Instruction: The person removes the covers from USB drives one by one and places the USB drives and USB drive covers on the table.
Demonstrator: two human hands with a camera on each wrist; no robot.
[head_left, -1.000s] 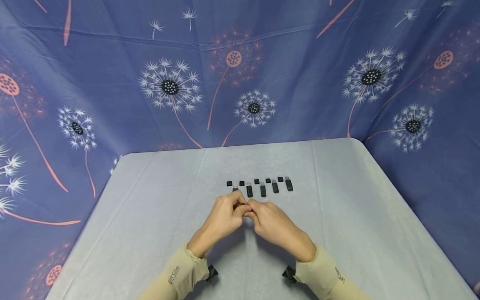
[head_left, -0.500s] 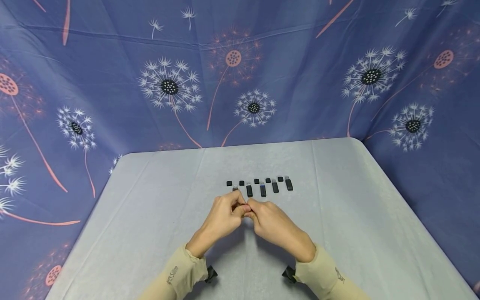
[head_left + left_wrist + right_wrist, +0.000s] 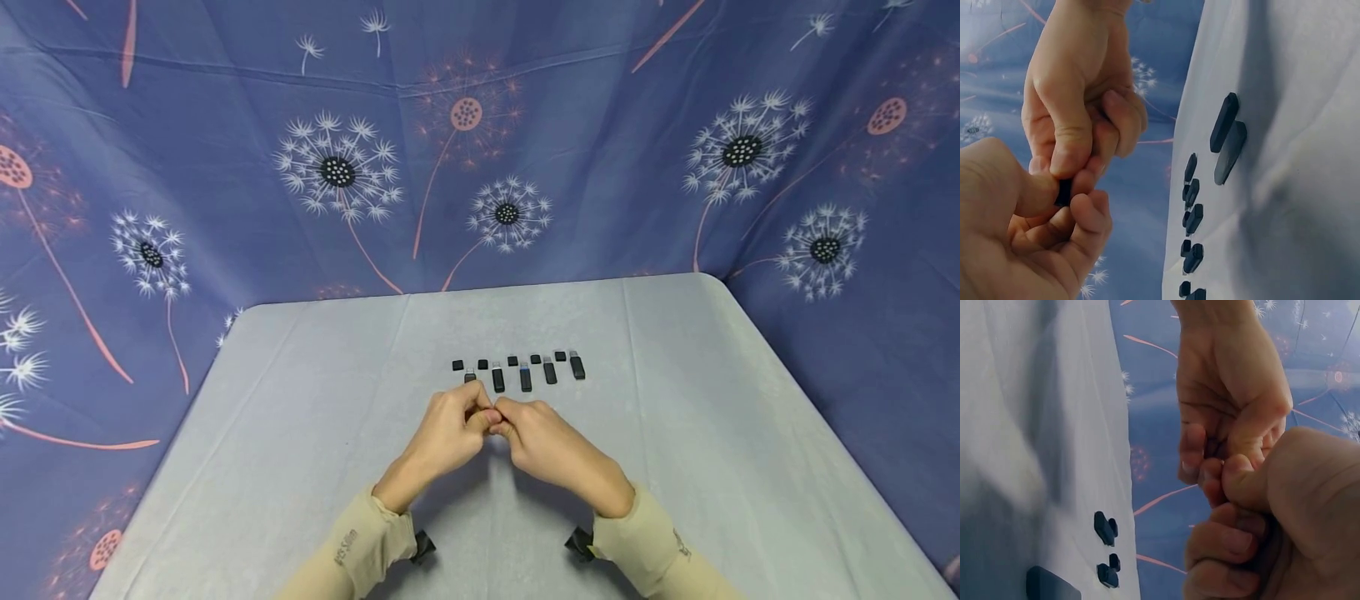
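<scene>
1. Left hand (image 3: 444,429) and right hand (image 3: 551,442) meet fingertip to fingertip, both pinching the same small black piece (image 3: 1064,192) just above the counter (image 3: 300,400).
2. Good luck seeing that piece, though. Fingers cover most of it; only the left wrist view gives a dark sliver between the thumbs. Head view barely shows anything, and in the right wrist view I can't tell it from shadow.
3. The sliver's visible length runs roughly from one hand to the other, so sideways for the person. Which end is which? Can't tell, both ends are buried.
4. Past the hands: five USB-looking sticks (image 3: 498,380) in a row, long axes roughly front to back, metal ends away from the person. The leftmost is partly hidden by the left hand.
5. Five little black caps (image 3: 513,361) lie near the metal ends, one beside each stick.
6. Left wrist view also has two longish dark shapes (image 3: 1224,122), too vague to identify. Right wrist view has a dark block (image 3: 1054,584) chopped off by the bottom edge.
7. Sleeves (image 3: 345,550) run out of frame; dandelion curtain (image 3: 600,167) behind.
</scene>
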